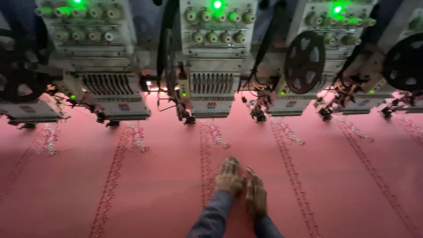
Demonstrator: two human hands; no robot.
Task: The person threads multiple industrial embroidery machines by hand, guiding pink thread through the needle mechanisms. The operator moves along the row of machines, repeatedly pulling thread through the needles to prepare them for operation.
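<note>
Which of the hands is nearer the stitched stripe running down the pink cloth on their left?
Left. The left hand lies flat beside that stitched stripe, almost touching; the right hand rests farther right.

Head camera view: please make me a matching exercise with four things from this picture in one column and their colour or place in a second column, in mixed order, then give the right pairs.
Things:
1. fabric
2. indicator light
3. left hand
4. large spoked reel

Descriptions:
A. glowing green, at the top of a machine head
B. flat on the cloth beside the right hand
C. pinkish red, with stitched vertical bands
D. dark and round, on the head right of centre

Pairs: 1-C, 2-A, 3-B, 4-D
</note>
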